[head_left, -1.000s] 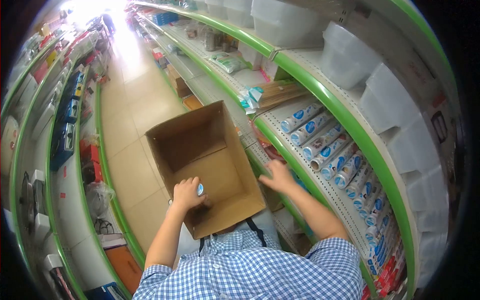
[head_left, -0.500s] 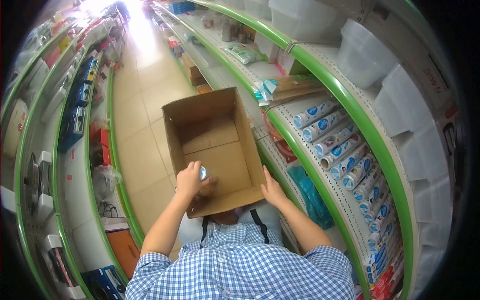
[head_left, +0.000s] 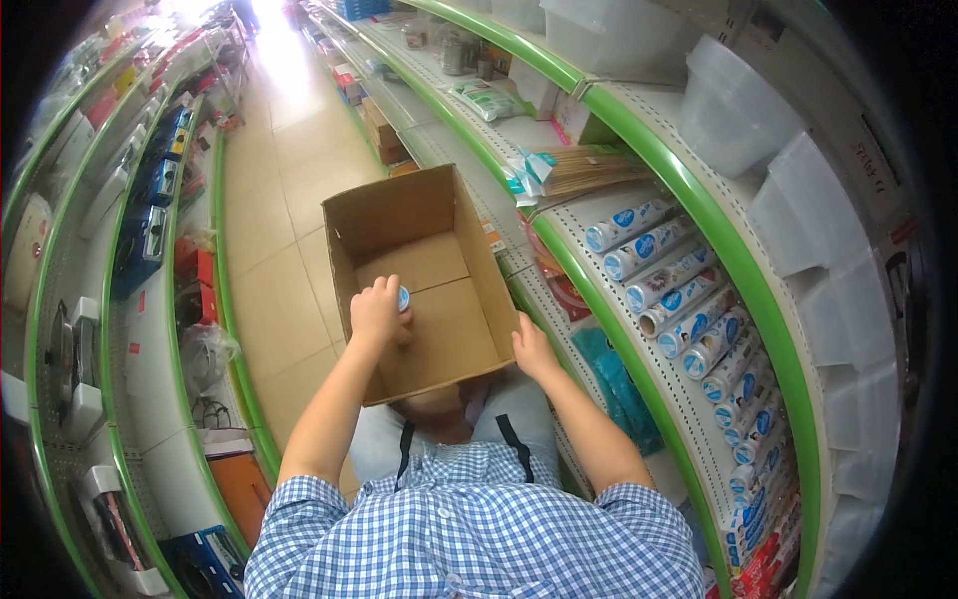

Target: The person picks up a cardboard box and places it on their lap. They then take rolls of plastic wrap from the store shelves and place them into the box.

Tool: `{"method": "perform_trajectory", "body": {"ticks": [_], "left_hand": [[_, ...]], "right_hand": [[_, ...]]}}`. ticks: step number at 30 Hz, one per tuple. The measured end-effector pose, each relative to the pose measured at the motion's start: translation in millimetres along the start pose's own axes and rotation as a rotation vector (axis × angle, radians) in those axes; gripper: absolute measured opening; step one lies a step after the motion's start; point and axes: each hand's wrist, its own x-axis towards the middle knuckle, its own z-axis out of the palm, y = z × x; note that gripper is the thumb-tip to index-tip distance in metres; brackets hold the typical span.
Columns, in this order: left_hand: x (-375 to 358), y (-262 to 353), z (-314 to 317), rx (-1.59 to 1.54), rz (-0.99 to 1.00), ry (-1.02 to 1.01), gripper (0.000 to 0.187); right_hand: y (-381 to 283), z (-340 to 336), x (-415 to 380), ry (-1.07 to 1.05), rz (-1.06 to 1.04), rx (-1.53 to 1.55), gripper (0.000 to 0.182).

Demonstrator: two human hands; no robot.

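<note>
An open cardboard box (head_left: 439, 344) is held in front of my body, with only bare cardboard showing inside. My left hand (head_left: 377, 317) is closed round a small roll (head_left: 403, 299) with a blue and white end, over the left part of the box. Most of that roll is hidden by the fingers. On the box's right wall rests my right hand (head_left: 534, 346), gripping the edge near the front corner. To the right, several rolls with blue and white labels (head_left: 687, 290) lie side by side on a shelf.
Green-edged shelves (head_left: 639, 130) line the right side, carrying clear plastic tubs (head_left: 733, 105) and a bundle of thin sticks (head_left: 599, 172). Goods-filled shelves (head_left: 225, 329) stand on the left. A tiled aisle (head_left: 274, 230) runs between them.
The box has shifted slightly up and to the left in view. My left hand has moved up with the roll, deeper over the box; my right hand has moved up with the box wall.
</note>
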Motion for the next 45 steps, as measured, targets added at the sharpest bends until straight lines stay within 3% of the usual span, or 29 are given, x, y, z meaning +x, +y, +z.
{"method": "perform_trajectory", "body": {"ticks": [5, 8, 12, 13, 15, 17, 20, 24, 27, 32, 34, 41, 45], "left_hand": [[9.0, 3.5, 2.4, 0.059, 0.004, -0.048, 0.052], [6.5, 5.2, 0.0, 0.047, 0.001, -0.056, 0.051], [0.6, 1.2, -2.0, 0.019, 0.015, -0.081, 0.048], [-0.8, 1.2, -5.1, 0.015, 0.011, -0.093, 0.047], [-2.9, -0.5, -7.3, 0.005, 0.008, -0.109, 0.047], [-2.6, -3.0, -4.0, -0.01, 0.011, -0.115, 0.049], [-2.8, -1.6, -0.8, -0.028, 0.033, -0.112, 0.053], [-2.8, 6.7, -3.3, -0.018, 0.084, -0.105, 0.057], [-0.8, 11.5, -6.3, -0.012, 0.108, -0.133, 0.052], [0.2, 12.1, -9.5, -0.053, 0.122, -0.129, 0.043], [1.3, 11.1, -10.4, -0.059, 0.106, -0.14, 0.042], [2.6, 8.6, -8.1, -0.095, 0.11, -0.129, 0.044], [1.8, 7.7, -5.4, -0.096, 0.119, -0.096, 0.046]], "right_hand": [[-13.3, -6.9, 19.1, -0.061, 0.106, 0.035, 0.042], [-40.4, -27.4, 20.9, -0.061, 0.062, -0.19, 0.039], [-47.4, -86.5, 52.1, 0.219, -0.381, -0.247, 0.031], [-55.8, -109.2, 61.0, 0.2, -0.321, -0.236, 0.03], [-37.1, -145.1, 90.9, 0.323, -0.401, -0.486, 0.032], [-29.0, -172.1, 110.1, 0.281, -0.173, -0.705, 0.04], [-40.3, -189.6, 113.0, 0.047, 0.061, -0.752, 0.046], [-12.7, -187.2, 138.1, -0.154, 0.014, -0.877, 0.064], [-19.2, -187.6, 136.2, -0.09, 0.008, -0.909, 0.061], [-54.7, -214.9, 84.5, 0.456, -0.304, -0.412, 0.052], [-81.5, -220.5, 47.9, 0.511, -0.268, -0.326, 0.055], [-126.8, -208.0, -48.6, 0.586, -0.45, -0.142, 0.061], [-150.4, -194.8, -52.1, 0.599, -0.828, -0.19, 0.064]]}}
